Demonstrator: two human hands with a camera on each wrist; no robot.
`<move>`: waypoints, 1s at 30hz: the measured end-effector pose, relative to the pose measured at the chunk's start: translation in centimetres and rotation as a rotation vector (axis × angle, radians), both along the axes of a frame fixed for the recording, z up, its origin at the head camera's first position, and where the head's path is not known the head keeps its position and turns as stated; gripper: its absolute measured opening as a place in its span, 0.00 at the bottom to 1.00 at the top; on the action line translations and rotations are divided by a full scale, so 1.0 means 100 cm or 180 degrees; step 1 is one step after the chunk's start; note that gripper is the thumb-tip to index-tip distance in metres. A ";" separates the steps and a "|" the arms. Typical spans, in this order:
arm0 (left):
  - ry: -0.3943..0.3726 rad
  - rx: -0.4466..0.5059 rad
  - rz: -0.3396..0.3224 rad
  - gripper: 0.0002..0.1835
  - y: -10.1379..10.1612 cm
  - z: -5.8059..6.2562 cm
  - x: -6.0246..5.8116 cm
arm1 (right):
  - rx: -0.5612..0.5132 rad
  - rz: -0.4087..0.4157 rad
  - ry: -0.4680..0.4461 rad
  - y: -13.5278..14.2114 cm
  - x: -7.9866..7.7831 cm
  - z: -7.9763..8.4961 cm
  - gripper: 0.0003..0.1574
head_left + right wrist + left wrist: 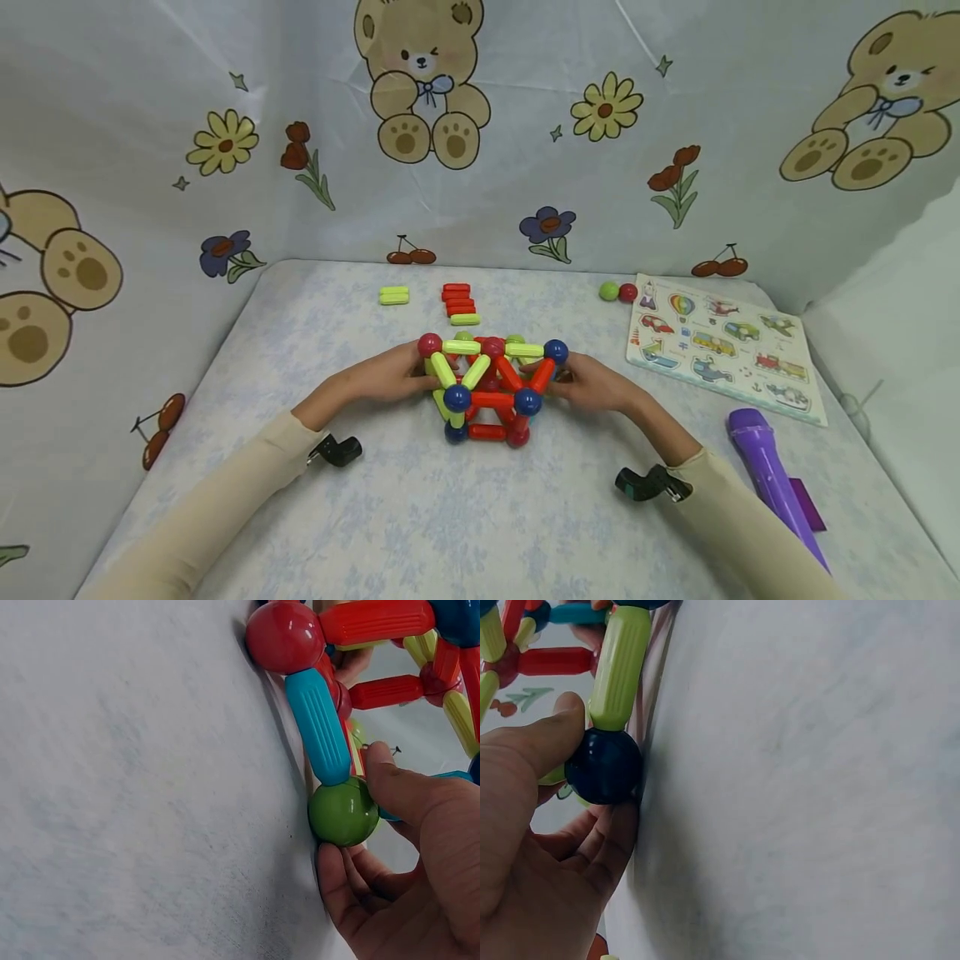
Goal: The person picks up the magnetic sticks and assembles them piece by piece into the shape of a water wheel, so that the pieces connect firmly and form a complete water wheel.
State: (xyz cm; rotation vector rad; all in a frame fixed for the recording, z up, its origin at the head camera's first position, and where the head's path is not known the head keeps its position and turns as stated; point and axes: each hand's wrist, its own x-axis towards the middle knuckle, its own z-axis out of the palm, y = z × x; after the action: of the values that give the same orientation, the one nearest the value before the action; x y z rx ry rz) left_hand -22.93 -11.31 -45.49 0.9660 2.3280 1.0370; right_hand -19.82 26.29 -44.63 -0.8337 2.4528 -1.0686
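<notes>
A frame built of magnetic rods and balls (492, 401) stands mid-table, with red and lime rods joined by dark blue, red and green balls. My left hand (390, 375) grips its left side. In the left wrist view, that thumb and fingers hold a dark blue ball (604, 766) low on the frame, below a lime rod (620, 671). At the right side is my right hand (596, 385). The right wrist view has its thumb and fingers around a green ball (344, 812), joined by a light blue rod (319, 726) to a red ball (283, 637).
Behind the frame lie loose lime rods (393, 298) and several red rods (459, 300). A green ball (609, 291) and a red ball (628, 292) touch a picture board (723, 346) at right. Nearer is a purple toy microphone (772, 475). A printed curtain (510, 100) hangs behind.
</notes>
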 end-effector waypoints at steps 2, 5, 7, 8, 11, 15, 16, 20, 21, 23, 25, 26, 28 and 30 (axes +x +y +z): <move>-0.0025 0.0028 -0.0004 0.17 0.001 0.000 -0.003 | -0.0013 -0.0005 -0.0013 0.000 -0.003 0.000 0.24; -0.0017 0.0057 -0.0021 0.18 0.001 -0.002 -0.004 | -0.0041 -0.0007 -0.0039 0.000 -0.004 -0.002 0.24; 0.0004 0.0072 -0.0003 0.19 0.000 -0.001 -0.004 | -0.0057 -0.0027 -0.0056 0.000 -0.004 -0.003 0.25; 0.0025 0.0080 0.0006 0.19 0.000 -0.001 -0.003 | -0.0064 -0.0049 -0.0068 0.000 -0.004 -0.003 0.25; 0.0064 0.0112 0.0041 0.22 0.000 0.001 -0.002 | -0.0086 -0.0122 -0.0105 0.000 -0.002 -0.002 0.25; 0.0112 0.0103 0.0166 0.22 -0.001 0.006 0.000 | -0.0115 -0.0259 -0.0091 -0.001 0.001 0.003 0.25; 0.0145 0.0098 0.0209 0.22 -0.002 0.007 0.001 | -0.0118 -0.0312 -0.0065 0.000 0.002 0.004 0.25; 0.0318 0.0082 0.0298 0.22 -0.002 0.013 0.001 | -0.0184 -0.0480 0.0070 0.001 0.005 0.008 0.25; 0.0369 0.0075 0.0292 0.22 -0.003 0.014 0.001 | -0.0194 -0.0486 0.0104 0.001 0.005 0.008 0.25; 0.0450 0.0068 0.0248 0.22 -0.003 0.016 0.002 | -0.0229 -0.0463 0.0164 0.002 0.005 0.008 0.26; 0.0546 0.0036 0.0203 0.22 -0.003 0.019 0.002 | -0.0254 -0.0424 0.0238 0.002 0.005 0.008 0.26; 0.0595 0.0019 0.0189 0.22 -0.003 0.020 0.003 | -0.0254 -0.0402 0.0290 0.003 0.005 0.008 0.26; 0.0724 -0.0012 0.0143 0.23 -0.004 0.021 0.003 | -0.0269 -0.0358 0.0392 0.003 0.004 0.008 0.25; 0.0850 -0.0032 0.0100 0.24 -0.005 0.023 0.003 | -0.0281 -0.0314 0.0492 0.003 0.004 0.009 0.25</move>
State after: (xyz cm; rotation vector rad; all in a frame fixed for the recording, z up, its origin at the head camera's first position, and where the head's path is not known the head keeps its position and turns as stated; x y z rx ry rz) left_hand -22.65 -11.78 -43.20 1.1278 2.5670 0.9572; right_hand -19.38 26.63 -43.76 -0.8598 2.6153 -1.1961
